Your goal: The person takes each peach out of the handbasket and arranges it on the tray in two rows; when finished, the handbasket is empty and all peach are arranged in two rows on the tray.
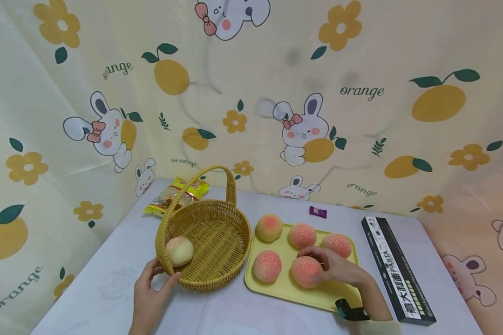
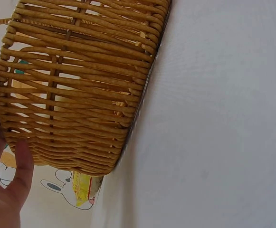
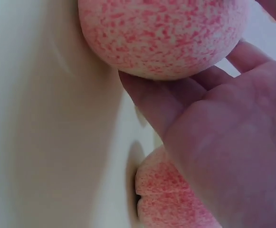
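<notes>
A round wicker basket with a tall handle stands on the left half of the table, one pale peach inside it. My left hand holds the basket's near left rim by the handle's foot; in the left wrist view the thumb lies against the woven wall. On a yellow tray, my right hand grips the front middle peach, thumb and fingers around its sides. Seen from the right wrist, this peach is speckled pink, close over the tray surface.
Four other peaches share the tray, among them a front left peach and a back left peach. A black pasta box lies right of the tray. Behind are a purple wrapped candy and a yellow snack bag.
</notes>
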`<state>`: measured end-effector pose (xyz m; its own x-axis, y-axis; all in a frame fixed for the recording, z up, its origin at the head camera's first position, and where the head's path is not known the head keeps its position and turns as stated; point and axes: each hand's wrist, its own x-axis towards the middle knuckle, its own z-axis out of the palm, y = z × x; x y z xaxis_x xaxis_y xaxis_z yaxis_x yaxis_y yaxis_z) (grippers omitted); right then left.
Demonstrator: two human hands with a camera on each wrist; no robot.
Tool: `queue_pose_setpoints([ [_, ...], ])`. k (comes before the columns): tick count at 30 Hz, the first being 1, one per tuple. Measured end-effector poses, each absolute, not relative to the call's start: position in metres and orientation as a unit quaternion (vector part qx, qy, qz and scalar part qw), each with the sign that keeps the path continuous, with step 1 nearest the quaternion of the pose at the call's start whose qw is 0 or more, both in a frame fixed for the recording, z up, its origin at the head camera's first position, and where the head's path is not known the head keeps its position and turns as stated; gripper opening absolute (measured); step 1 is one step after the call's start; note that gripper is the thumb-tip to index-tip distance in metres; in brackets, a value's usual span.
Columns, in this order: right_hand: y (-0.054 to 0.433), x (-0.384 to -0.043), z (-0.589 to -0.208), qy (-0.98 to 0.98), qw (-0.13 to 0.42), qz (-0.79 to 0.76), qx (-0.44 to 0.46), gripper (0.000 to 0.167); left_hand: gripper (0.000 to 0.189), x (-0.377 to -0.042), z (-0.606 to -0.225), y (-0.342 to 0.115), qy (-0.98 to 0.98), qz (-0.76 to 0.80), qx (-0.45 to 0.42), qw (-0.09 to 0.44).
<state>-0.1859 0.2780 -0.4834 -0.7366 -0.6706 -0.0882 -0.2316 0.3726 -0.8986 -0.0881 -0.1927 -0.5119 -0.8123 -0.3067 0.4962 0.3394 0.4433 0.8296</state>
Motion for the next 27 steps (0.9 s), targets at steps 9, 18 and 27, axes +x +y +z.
queue_pose_setpoints([
  [9, 0.275, -0.189, -0.476, 0.779, 0.244, -0.478, -0.325, 0.053, 0.054, -0.085, -0.498, -0.184, -0.791, -0.529, 0.008, 0.308],
  [18, 0.275, -0.194, -0.472, 0.763, 0.274, -0.475, -0.342, 0.055, 0.057, -0.086, -0.502, -0.186, -0.794, -0.526, 0.016, 0.303],
  [27, 0.259, -0.208, -0.45, 0.734, 0.268, -0.496, -0.378, 0.051, 0.058, -0.088, -0.51, -0.191, -0.793, -0.524, -0.007, 0.31],
])
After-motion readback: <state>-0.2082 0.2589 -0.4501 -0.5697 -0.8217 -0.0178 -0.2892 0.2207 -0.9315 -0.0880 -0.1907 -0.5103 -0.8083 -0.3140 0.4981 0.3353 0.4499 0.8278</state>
